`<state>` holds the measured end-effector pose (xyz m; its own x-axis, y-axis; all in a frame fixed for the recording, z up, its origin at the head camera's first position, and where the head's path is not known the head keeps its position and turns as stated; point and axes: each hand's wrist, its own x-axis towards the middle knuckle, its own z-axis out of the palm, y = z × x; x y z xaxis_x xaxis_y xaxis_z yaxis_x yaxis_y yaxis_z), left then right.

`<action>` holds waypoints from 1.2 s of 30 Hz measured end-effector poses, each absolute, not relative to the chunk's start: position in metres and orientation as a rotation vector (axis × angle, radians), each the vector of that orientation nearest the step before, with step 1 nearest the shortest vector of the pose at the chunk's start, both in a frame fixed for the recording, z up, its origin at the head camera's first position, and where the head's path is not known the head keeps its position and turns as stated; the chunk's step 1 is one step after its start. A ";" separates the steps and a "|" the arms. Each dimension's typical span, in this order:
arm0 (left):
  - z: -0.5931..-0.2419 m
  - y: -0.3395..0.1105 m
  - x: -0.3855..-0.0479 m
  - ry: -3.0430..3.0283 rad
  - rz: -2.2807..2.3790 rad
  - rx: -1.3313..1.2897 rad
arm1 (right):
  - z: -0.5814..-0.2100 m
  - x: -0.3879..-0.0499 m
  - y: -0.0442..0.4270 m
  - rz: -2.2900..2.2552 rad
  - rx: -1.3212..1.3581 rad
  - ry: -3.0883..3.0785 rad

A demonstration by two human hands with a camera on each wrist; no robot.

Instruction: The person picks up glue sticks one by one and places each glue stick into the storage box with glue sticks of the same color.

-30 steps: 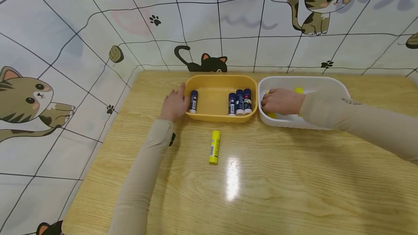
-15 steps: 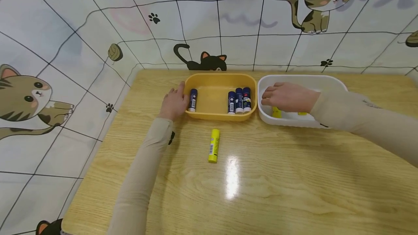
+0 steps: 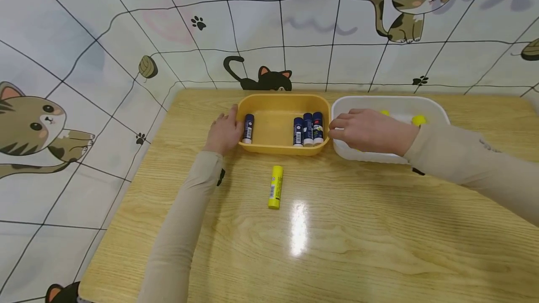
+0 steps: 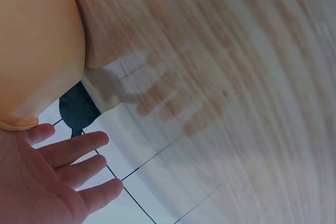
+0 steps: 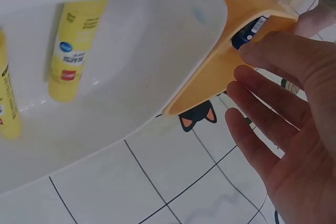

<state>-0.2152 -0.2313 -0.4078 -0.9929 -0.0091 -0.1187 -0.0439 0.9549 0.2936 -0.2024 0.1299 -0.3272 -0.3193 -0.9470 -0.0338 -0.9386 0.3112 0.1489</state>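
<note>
My left hand (image 3: 225, 133) rests against the left end of the orange-yellow tray (image 3: 269, 150), its fingers loosely spread in the left wrist view. Blue glue sticks (image 3: 308, 129) stand at that tray's right end, and a single blue glue stick (image 3: 248, 128) is at its left. Over the left part of the white tray (image 3: 349, 154) is my right hand (image 3: 370, 130), fingertips near where the two trays meet. The right wrist view shows it holding nothing. Yellow glue sticks (image 5: 76, 51) lie in the white tray, partly hidden by my hand in the head view.
One yellow glue stick (image 3: 275, 187) lies on the wooden table (image 3: 358, 228) in front of the orange-yellow tray. Behind the trays rises a wall (image 3: 311, 27) with cat drawings. Another patterned wall (image 3: 63, 176) borders the left side.
My right hand has come up from the yellow glue sticks in the white tray and shifted toward the orange-yellow tray. My left hand stays in place.
</note>
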 end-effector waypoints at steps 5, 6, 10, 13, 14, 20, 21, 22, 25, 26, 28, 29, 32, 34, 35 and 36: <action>-0.408 -0.230 -0.215 2.984 0.456 -0.044 | -0.332 -0.194 0.125 -0.135 1.805 -2.443; -0.408 -0.230 -0.215 2.982 0.458 -0.041 | -0.334 -0.192 0.123 -0.110 1.807 -2.434; -0.407 -0.233 -0.212 2.977 0.452 -0.053 | -0.342 -0.186 0.109 -0.042 1.834 -2.406; -0.405 -0.235 -0.211 2.971 0.435 -0.065 | -0.348 -0.180 0.096 -0.044 1.867 -2.409; -0.404 -0.235 -0.210 2.968 0.428 -0.069 | -0.350 -0.178 0.093 -0.058 1.879 -2.411; -0.399 -0.232 -0.211 2.944 0.394 -0.071 | -0.360 -0.162 0.079 -0.113 1.957 -2.364; -0.398 -0.231 -0.212 2.944 0.386 -0.072 | -0.360 -0.160 0.078 -0.109 1.971 -2.356; -0.398 -0.231 -0.212 2.942 0.382 -0.073 | -0.361 -0.158 0.075 -0.104 1.984 -2.359; -0.397 -0.230 -0.214 2.940 0.369 -0.082 | -0.362 -0.154 0.069 -0.091 2.015 -2.385; -0.397 -0.229 -0.214 2.938 0.365 -0.087 | -0.363 -0.153 0.066 -0.089 2.023 -2.399; -0.398 -0.229 -0.215 2.934 0.367 -0.090 | -0.366 -0.151 0.060 -0.093 2.034 -2.423; -0.398 -0.229 -0.215 2.932 0.371 -0.089 | -0.367 -0.150 0.057 -0.105 2.033 -2.427; -0.400 -0.229 -0.216 2.929 0.381 -0.082 | -0.373 -0.148 0.048 -0.119 2.034 -2.416; -0.401 -0.229 -0.216 2.931 0.388 -0.072 | -0.378 -0.147 0.042 -0.118 2.026 -2.377; -0.401 -0.229 -0.216 2.933 0.389 -0.065 | -0.380 -0.147 0.039 -0.113 2.022 -2.351; -0.402 -0.229 -0.216 2.933 0.391 -0.060 | -0.383 -0.147 0.037 -0.097 2.022 -2.338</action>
<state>-0.2165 -0.2288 -0.4016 -0.9826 -0.0159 -0.1852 -0.0639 0.9646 0.2558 -0.1474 0.0370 -0.3826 -0.1441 -0.9896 -0.0040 -0.9865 0.1433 0.0794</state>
